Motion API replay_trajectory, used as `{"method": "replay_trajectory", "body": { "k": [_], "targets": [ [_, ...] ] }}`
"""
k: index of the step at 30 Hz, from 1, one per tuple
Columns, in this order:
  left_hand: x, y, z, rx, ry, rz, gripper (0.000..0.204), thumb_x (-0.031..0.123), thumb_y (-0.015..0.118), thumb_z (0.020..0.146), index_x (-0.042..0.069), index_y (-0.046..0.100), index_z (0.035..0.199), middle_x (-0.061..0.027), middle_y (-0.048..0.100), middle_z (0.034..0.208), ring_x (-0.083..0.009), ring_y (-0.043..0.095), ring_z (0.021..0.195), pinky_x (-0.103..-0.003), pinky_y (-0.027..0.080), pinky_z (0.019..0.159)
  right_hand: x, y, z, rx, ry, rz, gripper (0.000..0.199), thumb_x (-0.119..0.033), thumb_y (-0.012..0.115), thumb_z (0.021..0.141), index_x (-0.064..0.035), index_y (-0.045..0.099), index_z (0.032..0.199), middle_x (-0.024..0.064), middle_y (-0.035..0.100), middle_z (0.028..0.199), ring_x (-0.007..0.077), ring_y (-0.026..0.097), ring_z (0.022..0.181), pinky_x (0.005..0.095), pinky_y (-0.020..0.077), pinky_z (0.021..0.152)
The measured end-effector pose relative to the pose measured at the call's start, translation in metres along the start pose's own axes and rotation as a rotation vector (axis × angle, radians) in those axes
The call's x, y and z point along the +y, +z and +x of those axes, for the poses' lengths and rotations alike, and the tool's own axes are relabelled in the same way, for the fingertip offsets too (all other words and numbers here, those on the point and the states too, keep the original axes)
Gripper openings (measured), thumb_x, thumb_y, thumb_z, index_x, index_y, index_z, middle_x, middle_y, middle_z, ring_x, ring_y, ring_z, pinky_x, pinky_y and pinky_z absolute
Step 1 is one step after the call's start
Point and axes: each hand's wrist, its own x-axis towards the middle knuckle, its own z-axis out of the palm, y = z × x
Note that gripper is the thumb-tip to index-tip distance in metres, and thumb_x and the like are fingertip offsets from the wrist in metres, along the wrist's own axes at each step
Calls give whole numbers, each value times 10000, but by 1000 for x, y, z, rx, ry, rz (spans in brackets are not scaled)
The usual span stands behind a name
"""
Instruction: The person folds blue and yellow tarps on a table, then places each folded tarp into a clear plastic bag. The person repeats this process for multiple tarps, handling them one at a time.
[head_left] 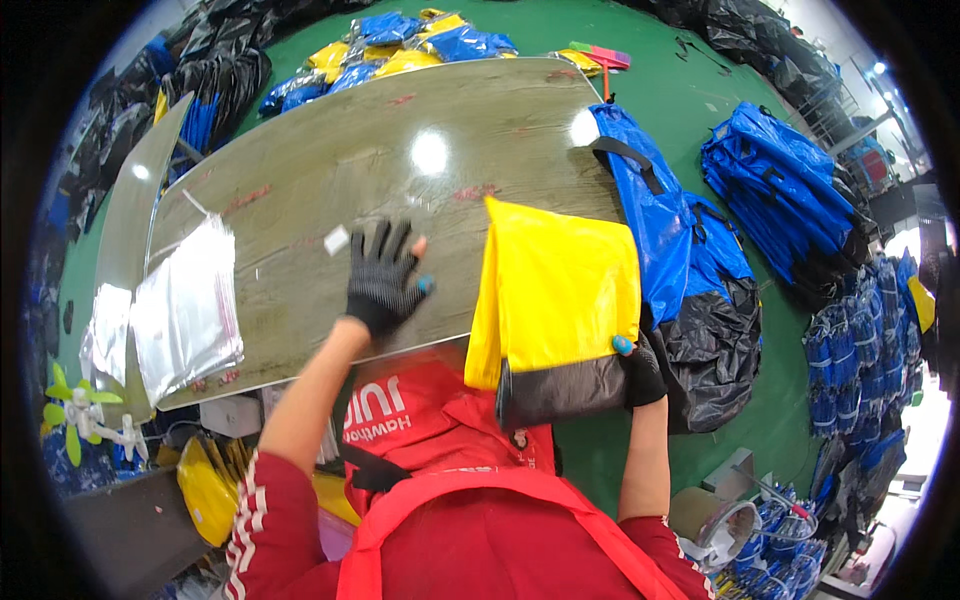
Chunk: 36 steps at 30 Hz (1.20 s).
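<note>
A folded yellow and black bag (562,290) hangs over the near right edge of the table (330,190). My right hand (640,365), in a black glove with a blue-covered thumb, grips the black end of this bag at its right corner. My left hand (385,275) wears a dotted dark glove, has its fingers spread, and is over the tabletop with nothing in it. Beyond its fingertips lies a small white piece (337,240). Blue and black bags (650,215) drape at the table's right side, just beyond the yellow one.
Clear plastic sleeves (190,300) are stacked on the table's left end, near a small green fan (78,412). Wrapped blue and yellow packs (390,45) lie beyond the far edge. More blue bags (785,190) and bundles (865,340) stand on the green floor at right.
</note>
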Motion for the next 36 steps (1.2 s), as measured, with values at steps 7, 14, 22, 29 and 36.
{"method": "replay_trajectory", "body": {
  "k": [7,14,22,29,36],
  "targets": [
    [-41,18,32,96,179,-304,518,368,671,807,101,536,1230,-148,398,1453,-343,301,1385,-526,150,1148,-9,-13,-14,-61,-5,-346,721,-197,780,722,-14,476,1350,72,597,1245,164,557,1135,299,445,948],
    [-16,14,-13,80,140,-474,237,224,717,738,79,574,860,-121,483,1385,-326,366,1344,-524,162,1156,-23,6,-16,-40,228,-296,660,-147,782,742,-30,504,1329,35,620,1189,117,581,1032,269,470,843],
    [-21,16,-6,84,58,-651,168,170,611,850,45,555,949,-129,549,1319,-315,404,1326,-507,141,1166,-41,46,-8,-128,272,-291,638,-148,762,749,-39,503,1322,53,617,1185,164,593,1051,294,478,891],
    [-27,-44,-28,10,71,-633,136,108,531,896,52,585,1008,-127,594,1256,-319,506,1235,-464,244,1145,43,126,-5,-430,332,-341,612,-370,710,840,-41,475,1299,104,578,1241,236,529,1168,343,429,974],
    [-2,-59,-64,206,30,-629,113,33,534,865,52,570,971,-135,601,1257,-402,449,1277,-462,323,1087,18,137,85,-520,46,-584,388,-358,506,968,3,612,1061,107,655,947,161,572,858,308,460,782]
  ]
}}
